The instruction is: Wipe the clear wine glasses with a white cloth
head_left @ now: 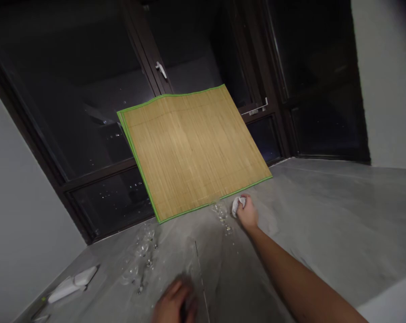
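Note:
My right hand [247,213] reaches far forward over the grey stone counter [324,215] and is closed on a small white cloth [237,204]. A clear wine glass [221,211] stands just left of that hand, close to the cloth. My left hand [172,303] is low at the bottom edge, blurred, resting on or just above the counter; its fingers look curled, but I cannot see whether anything is in them. Several more clear wine glasses [143,249] stand to the left, ahead of my left hand.
A bamboo mat with a green border [192,148] leans against the dark window [88,112] behind the glasses. A white flat object [73,283] lies at the counter's left edge. White walls close both sides.

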`<state>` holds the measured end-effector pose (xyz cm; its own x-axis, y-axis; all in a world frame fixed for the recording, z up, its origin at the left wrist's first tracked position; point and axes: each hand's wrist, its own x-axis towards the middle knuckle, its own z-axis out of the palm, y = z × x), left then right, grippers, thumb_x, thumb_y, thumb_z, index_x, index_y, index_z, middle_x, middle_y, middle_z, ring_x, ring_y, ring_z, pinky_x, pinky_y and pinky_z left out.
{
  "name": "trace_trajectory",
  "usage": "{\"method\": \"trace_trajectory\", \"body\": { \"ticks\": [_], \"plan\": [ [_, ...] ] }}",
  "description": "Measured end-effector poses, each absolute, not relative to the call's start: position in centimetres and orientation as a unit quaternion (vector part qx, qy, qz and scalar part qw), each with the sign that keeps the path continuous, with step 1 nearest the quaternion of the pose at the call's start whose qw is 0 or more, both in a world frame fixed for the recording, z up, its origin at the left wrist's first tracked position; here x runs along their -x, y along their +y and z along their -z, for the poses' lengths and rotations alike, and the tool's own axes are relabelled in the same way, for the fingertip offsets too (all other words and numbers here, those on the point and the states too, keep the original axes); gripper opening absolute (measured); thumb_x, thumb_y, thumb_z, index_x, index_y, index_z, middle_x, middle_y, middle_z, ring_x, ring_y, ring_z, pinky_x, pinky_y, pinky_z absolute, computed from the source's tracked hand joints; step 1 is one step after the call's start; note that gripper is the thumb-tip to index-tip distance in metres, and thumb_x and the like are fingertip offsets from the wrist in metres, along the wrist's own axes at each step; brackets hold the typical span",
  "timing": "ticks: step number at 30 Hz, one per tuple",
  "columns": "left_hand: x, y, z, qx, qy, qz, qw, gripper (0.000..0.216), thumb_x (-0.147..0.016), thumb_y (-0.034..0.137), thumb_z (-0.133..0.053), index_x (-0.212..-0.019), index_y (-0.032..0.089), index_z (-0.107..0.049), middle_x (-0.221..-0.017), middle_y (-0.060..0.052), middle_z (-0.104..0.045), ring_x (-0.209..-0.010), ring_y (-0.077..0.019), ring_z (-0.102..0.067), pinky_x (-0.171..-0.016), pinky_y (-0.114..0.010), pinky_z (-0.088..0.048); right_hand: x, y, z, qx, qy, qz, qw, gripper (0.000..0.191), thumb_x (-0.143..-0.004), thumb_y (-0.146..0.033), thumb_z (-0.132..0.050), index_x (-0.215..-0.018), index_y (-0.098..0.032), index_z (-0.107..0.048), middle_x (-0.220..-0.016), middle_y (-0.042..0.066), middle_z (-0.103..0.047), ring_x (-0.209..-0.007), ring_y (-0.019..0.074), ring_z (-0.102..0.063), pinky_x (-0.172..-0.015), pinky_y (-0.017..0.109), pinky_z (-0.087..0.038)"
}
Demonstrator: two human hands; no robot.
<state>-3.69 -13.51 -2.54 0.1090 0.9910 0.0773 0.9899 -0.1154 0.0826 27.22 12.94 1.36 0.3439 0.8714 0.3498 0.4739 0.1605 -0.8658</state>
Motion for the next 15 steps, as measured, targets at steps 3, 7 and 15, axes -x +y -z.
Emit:
{"method": "trace_trajectory", "body": {
  "ticks": [3, 7, 15],
  "plan": [
    [-4.7, -6.2, 0.7, -0.741, 0.662, -0.110, -0.020, 0.059, -0.087, 0.051, -0.052, -0.138, 0.022, -0.055, -0.148, -0.014, -0.048, -0.137, -0.0316, -0.042, -0.117, -0.048, -0.032, -27.3, 12.8, -1.5, 0.621, -0.540, -0.185, 0.536, 0.035, -0.096, -0.027, -0.044, -0.129, -0.019, -0.051, -0.097, 0.009, -0.071, -0.084, 0.0217, -0.066, -0.071, 0.027, -0.039],
    [-9.9, 1.5, -1.7, -0.751, 0.652, -0.109, 0.006, 0.076, -0.086, 0.053, -0.056, -0.150, 0.015, -0.040, -0.157, -0.024, -0.032, -0.146, -0.0396, -0.027, -0.116, -0.062, -0.018, -27.2, 12.8, -1.5, 0.621, -0.541, -0.176, 0.539, 0.033, -0.095, -0.024, -0.044, -0.127, -0.020, -0.052, -0.093, 0.007, -0.071, -0.081, 0.0213, -0.066, -0.069, 0.027, -0.039],
    [-12.2, 7.7, -2.0, -0.785, 0.614, -0.068, 0.039, 0.061, -0.096, 0.049, -0.037, -0.151, 0.022, -0.038, -0.156, -0.018, -0.038, -0.146, -0.0363, -0.028, -0.114, -0.068, -0.008, -27.1, 13.3, -1.2, 0.628, -0.541, -0.168, 0.533, 0.034, -0.095, -0.025, -0.046, -0.128, -0.021, -0.051, -0.091, 0.006, -0.071, -0.083, 0.0212, -0.066, -0.070, 0.026, -0.040]
  ]
}}
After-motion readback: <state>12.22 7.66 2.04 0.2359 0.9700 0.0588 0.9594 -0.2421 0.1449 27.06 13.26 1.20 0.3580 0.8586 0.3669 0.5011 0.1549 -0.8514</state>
